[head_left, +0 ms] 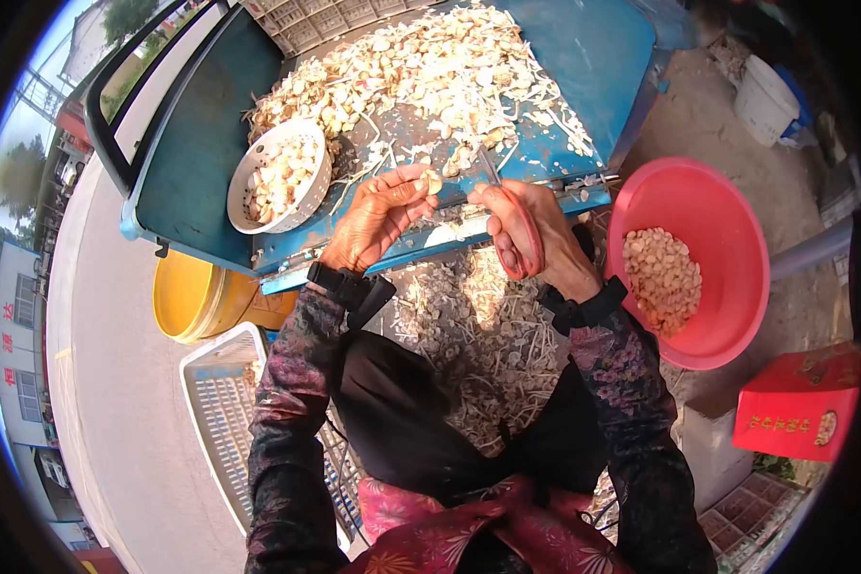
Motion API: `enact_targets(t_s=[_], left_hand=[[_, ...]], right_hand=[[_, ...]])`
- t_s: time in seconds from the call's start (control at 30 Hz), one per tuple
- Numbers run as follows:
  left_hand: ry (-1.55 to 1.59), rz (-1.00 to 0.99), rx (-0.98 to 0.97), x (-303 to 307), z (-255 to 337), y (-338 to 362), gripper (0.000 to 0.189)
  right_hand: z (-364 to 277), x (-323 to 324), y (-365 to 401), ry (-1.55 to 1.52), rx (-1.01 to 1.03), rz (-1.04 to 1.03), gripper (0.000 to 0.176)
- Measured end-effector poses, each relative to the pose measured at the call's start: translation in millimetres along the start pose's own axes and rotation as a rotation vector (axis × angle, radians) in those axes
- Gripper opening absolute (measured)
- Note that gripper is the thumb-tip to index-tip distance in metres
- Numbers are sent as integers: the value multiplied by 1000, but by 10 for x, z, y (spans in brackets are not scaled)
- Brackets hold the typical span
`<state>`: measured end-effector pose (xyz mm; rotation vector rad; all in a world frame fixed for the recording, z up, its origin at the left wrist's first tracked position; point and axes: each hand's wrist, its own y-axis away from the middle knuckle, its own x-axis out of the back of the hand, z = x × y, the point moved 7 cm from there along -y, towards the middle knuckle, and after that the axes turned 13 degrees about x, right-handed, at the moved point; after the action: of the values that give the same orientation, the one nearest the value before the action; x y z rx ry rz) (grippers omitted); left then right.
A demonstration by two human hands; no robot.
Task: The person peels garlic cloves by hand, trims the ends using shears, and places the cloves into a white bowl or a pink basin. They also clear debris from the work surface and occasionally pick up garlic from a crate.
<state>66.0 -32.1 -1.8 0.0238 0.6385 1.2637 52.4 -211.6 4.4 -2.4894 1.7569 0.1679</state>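
While the blue cart bed (201, 163) carries its garlic heap (430, 67) (red basin (727, 220) to the right), the right hand (545, 239) clasps scissors (529, 251) and the left hand (378, 215) pinches one garlic clove (432, 182) above the bed's edge. Trimming, it seems, and the cut calls for blades set squarely on its stub.

Two long sleeves are picked out now, the left sleeve (287, 411) and the right sleeve (631, 402), both cut from dark cloth that is printed all over with small flowers in muted pink and purple. Each wrist is bound by a black strap: the left strap (351, 285) is finished with a loose tab, the right strap (584, 308) is wrapped flat. The left hand (378, 218) and right hand (531, 234) are left bare. The lap is covered by a plain black cloth (402, 411), and below it a red garment (469, 536) patterned with pale leaves is shown.
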Motion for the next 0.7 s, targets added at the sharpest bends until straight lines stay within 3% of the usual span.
enact_targets(t_s=[0.07, 0.17, 0.23, 0.3, 0.37, 0.4, 0.43, 0.5, 0.57, 0.63, 0.7], left_hand=[[60, -18, -30, 31, 26, -19, 27], [250, 18, 74, 131, 11, -137, 25], [-226, 265, 50, 338, 18, -231, 22], [-320, 227, 34, 367, -5, -411, 21], [-980, 485, -267, 132, 143, -509, 27], [-1127, 496, -316, 44, 136, -585, 29], [-1123, 494, -320, 8, 113, -665, 29], [-1439, 600, -251, -72, 58, -773, 26], [-1465, 578, -214, -112, 66, -762, 26], [-1436, 379, -302, -149, 11, -758, 29], [-1455, 432, -348, -168, 19, -656, 31]], right_hand=[[13, 149, -104, 511, 155, 39, 35], [-233, 118, -3, 774, 304, 80, 36], [-276, 131, 23, 828, 274, 86, 35], [-291, 155, 9, 805, 314, 109, 36], [-254, 167, 0, 809, 318, 116, 36], [-253, 181, -2, 815, 323, 122, 36], [-272, 183, 1, 820, 325, 123, 36], [-262, 167, 17, 864, 270, 98, 36], [-231, 161, 5, 859, 315, 95, 36], [-243, 156, 2, 878, 359, 118, 36], [-232, 144, 0, 885, 366, 114, 35]])
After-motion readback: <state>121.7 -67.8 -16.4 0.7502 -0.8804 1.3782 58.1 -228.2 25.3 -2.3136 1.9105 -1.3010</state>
